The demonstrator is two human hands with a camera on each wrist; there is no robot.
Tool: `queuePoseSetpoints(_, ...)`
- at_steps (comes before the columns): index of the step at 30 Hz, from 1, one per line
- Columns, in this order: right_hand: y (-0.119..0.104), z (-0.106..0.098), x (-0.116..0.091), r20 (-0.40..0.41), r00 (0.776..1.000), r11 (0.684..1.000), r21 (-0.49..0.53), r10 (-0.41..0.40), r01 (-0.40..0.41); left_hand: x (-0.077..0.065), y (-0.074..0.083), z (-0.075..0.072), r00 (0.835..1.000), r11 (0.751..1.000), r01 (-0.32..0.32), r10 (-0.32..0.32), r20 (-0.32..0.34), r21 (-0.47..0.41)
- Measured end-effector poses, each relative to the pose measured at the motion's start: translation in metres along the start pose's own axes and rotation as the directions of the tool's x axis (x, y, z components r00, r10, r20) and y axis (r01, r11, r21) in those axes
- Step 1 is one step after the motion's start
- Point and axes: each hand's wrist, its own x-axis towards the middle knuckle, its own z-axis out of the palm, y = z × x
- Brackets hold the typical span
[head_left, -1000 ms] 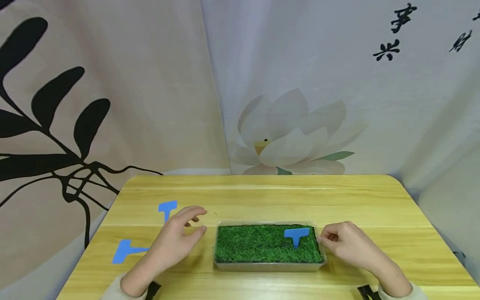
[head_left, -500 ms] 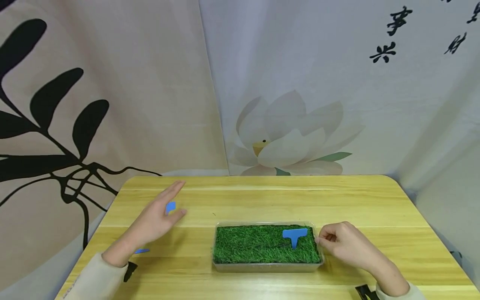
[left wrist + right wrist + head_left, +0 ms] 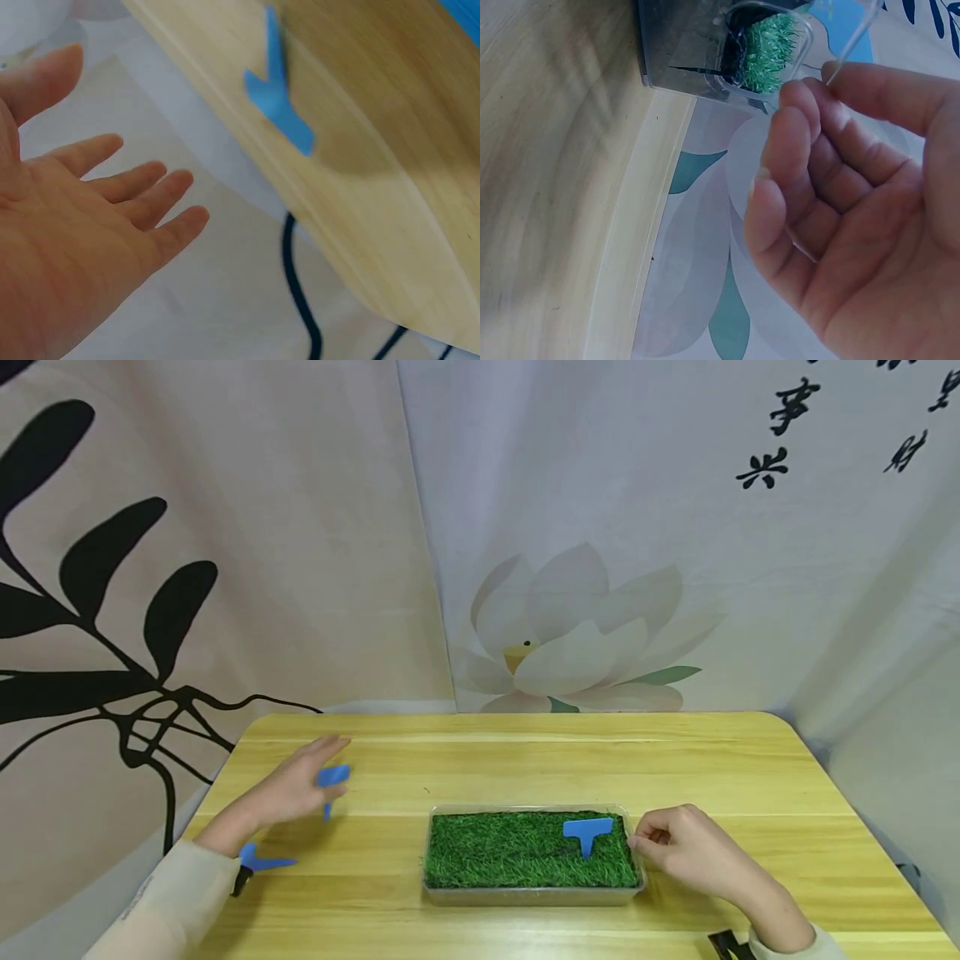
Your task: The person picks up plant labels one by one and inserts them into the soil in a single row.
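A clear plastic box [image 3: 532,898] filled with artificial grass [image 3: 510,852] stands on the table. One blue T-shaped plant label [image 3: 588,829] sticks upright in the grass at its right end. My right hand [image 3: 693,852] pinches the box's right rim between thumb and forefinger; the right wrist view shows the thin rim [image 3: 850,49] at the fingertips. My left hand [image 3: 288,785] hovers at the table's left with fingers extended, thumb apart, holding nothing. A second blue label [image 3: 334,774] shows between its thumb and fingers in the head view. Beneath the left wrist lies a third label [image 3: 264,863], partly hidden by the sleeve.
The wooden table [image 3: 480,760] has a rounded far edge against a curtain [image 3: 300,568] printed with dark leaves and a pale flower. A black wrist strap piece [image 3: 726,945] shows beside the right sleeve.
My left hand has moved left from beside the box, its fingers straightening, to over the loose labels. My right hand has stayed at the box rim.
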Motion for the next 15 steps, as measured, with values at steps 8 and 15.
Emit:
queuePoseSetpoints(8, 0.0, 0.0, 0.0, 0.008, 1.0, 1.0, 0.024, 0.003, -0.003, 0.015, -0.027, -0.002, 0.992, 0.994, 0.095, -0.09, 0.09, -0.054)
queuePoseSetpoints(15, 0.0, 0.0, 0.0, 0.008, 1.0, 1.0, 0.031, 0.003, -0.003, 0.029, -0.045, 0.003, 0.988, 0.99, 0.126, -0.12, 0.094, -0.063)
